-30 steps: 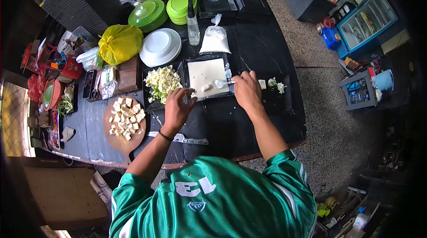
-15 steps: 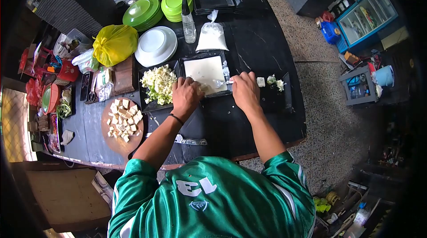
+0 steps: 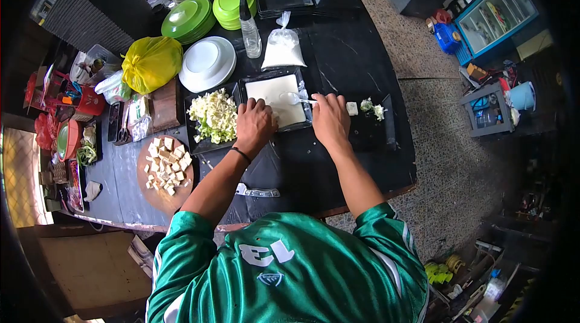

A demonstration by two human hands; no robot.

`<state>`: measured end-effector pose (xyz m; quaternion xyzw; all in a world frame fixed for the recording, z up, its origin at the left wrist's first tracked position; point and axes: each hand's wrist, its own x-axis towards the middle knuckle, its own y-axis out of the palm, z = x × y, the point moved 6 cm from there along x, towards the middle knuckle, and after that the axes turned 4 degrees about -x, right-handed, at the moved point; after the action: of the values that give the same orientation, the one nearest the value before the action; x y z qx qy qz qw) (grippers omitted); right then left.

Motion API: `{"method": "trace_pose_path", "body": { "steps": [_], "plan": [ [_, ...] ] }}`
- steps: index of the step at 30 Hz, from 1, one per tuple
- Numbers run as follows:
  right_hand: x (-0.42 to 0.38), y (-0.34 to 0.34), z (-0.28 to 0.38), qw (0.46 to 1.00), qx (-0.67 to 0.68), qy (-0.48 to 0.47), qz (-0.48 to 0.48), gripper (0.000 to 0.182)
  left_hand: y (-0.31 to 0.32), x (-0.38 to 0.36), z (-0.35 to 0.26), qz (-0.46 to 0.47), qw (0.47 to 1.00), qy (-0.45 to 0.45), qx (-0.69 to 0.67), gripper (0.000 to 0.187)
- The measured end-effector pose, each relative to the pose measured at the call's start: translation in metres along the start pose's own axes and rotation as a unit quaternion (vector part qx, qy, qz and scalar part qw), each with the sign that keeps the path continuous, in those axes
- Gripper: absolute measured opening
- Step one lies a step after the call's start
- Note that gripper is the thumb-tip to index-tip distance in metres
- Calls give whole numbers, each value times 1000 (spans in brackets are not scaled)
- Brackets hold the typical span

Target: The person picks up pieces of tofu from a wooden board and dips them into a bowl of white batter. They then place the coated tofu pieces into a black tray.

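A white spoon [image 3: 292, 99] is in my right hand [image 3: 330, 119], its fingers closed round the handle. The spoon's bowl rests in or just above a pale creamy liquid [image 3: 273, 90] in a black rectangular tray [image 3: 306, 70]. My left hand [image 3: 256, 122] is closed over that tray's near left corner, with its fingertips partly hidden. Left of it, a second black tray [image 3: 205, 146] holds chopped pale green cabbage [image 3: 212, 116]. On the right lies another black tray [image 3: 390, 119] with a white cube [image 3: 351, 108] and a coated piece [image 3: 379, 111].
Cut tofu cubes [image 3: 167, 166] lie on a round wooden board [image 3: 158, 200], front left. A knife [image 3: 258, 192] lies near the table's front edge. Behind the trays stand a bag of white powder [image 3: 283, 50], a clear bottle [image 3: 251, 39], white plates [image 3: 208, 63] and green plates [image 3: 232, 4].
The spoon has moved away from me across the liquid, and its bowl now shows more plainly. My left hand stays at the tray's corner. The view has shifted slightly.
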<state>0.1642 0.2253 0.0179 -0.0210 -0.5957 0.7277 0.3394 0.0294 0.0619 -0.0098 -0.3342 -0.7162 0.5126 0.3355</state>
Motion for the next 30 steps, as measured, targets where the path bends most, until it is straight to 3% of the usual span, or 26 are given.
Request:
{"method": "trace_pose_path", "body": {
  "steps": [7,12,21,23,25,27,28,30],
  "plan": [
    [-3,5,3,999,13,22,46,29,1,7,-3,21,1000,23,5,28],
    [-11,-31,29,997,-33,-34,-67,28,2,4,3,20,1000,5,-7,32],
    [-39,-19,57,994,77,-65,-43,17,-13,-2,7,17,1000,-6,-23,37],
    [-43,10,49,978,199,12,65,17,-20,-3,5,14,999,-3,-33,37],
    [-42,7,51,970,228,59,55,25,-32,-2,1,13,999,-6,-45,35],
    [-41,24,42,933,280,178,138,39,-42,-3,-3,1,999,3,-46,33],
    [-38,24,41,929,270,192,163,54,-47,-4,-6,-11,999,12,-48,31],
    [-30,21,45,921,270,197,200,57,-57,-5,-13,-27,999,24,-41,28]
  ]
}}
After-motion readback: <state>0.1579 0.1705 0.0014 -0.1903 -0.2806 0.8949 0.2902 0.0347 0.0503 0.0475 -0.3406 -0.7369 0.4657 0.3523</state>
